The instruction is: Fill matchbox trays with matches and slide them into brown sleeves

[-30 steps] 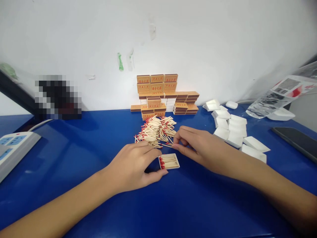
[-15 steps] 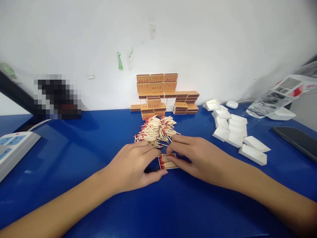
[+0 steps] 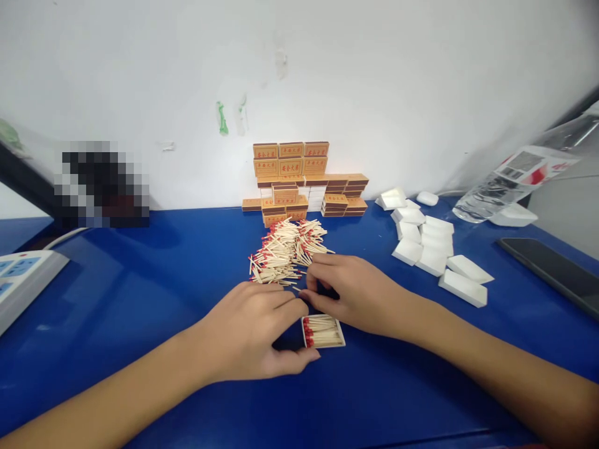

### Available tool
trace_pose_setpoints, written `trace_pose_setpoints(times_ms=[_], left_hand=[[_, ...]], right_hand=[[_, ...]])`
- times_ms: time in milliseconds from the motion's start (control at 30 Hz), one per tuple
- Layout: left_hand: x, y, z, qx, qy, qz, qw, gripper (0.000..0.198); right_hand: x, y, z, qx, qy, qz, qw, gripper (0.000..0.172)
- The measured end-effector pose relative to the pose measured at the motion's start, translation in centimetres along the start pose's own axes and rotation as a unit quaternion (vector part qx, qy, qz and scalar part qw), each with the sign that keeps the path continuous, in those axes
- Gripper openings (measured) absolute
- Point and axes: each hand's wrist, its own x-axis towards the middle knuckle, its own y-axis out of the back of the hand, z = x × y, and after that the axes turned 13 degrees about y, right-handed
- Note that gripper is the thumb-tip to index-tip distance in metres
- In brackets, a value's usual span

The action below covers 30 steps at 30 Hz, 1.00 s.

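A white matchbox tray [image 3: 343, 337] lies on the blue table, with red-headed matches [image 3: 322, 331] laid side by side in it, heads to the left. My left hand [image 3: 257, 330] holds the tray's left end, forefinger at the far corner and thumb along the near edge. Just beyond the tray, my right hand [image 3: 349, 287] pinches a single match [image 3: 296, 288] between thumb and forefinger; only its pale end shows. Past both hands is a loose heap of matches [image 3: 285, 249], heads pointing mostly left.
Orange matchboxes [image 3: 290, 167] stand stacked against the wall behind the heap. White trays [image 3: 435, 246] lie in a group at the right, near a plastic bottle [image 3: 510, 181] and a black phone [image 3: 552, 268]. A power strip [image 3: 28, 280] is at the left.
My right hand has lifted off the tray and moved left and away, to the near edge of the match heap. The tray and left hand appear lower in view, and the tray's contents now show fully.
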Motion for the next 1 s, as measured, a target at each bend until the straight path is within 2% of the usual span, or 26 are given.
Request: trace_pose_setpoints(times_ms=[100,167,233,267,333,400,600,767,833,933,1000], left_hand=[[0.2,0.1,-0.2,0.002,0.025,-0.016,1.0,0.028],[0.2,0.1,-0.2,0.002,0.035,-0.022,0.999,0.03],[0.1,0.1,-0.2,0.003,0.037,-0.025,0.999,0.03],[0.1,0.0,-0.2,0.003,0.036,-0.025,0.999,0.031],[0.0,-0.1,-0.2,0.003,0.029,-0.024,0.999,0.031],[0.0,-0.1,-0.2,0.004,0.024,-0.024,0.999,0.032],[0.0,0.1,-0.1,0.012,0.016,-0.019,1.0,0.032],[0.2,0.0,-0.3,0.02,0.019,0.014,1.0,0.032],[0.3,0.0,-0.5,0.03,0.026,0.031,0.999,0.032],[0.3,-0.1,-0.6,0.038,0.044,0.041,0.997,0.031],[0.3,-0.1,-0.7,0.039,0.055,0.038,0.997,0.029]], right_hand=[[-0.4,1.2,0.7,-0.029,-0.033,0.01,0.999,0.038],[-0.7,1.9,1.4,-0.022,-0.032,0.034,0.999,0.035],[-1.0,2.3,1.8,0.028,0.008,0.039,0.999,0.018],[-1.0,2.3,1.9,0.062,0.035,0.025,0.997,0.015],[-1.1,2.0,1.9,0.108,0.078,-0.014,0.991,0.026],[-1.0,1.5,1.7,0.108,0.093,-0.04,0.989,0.031],[-1.1,1.3,2.3,0.071,0.031,-0.049,0.996,0.01],[-1.4,2.4,2.4,0.067,-0.018,-0.064,0.996,0.018],[-1.5,2.6,2.0,0.068,-0.027,-0.049,0.996,0.019],[-1.4,2.5,1.0,0.076,-0.021,-0.012,0.997,0.018],[-1.3,2.1,0.3,0.071,-0.005,-0.013,0.997,0.015]])
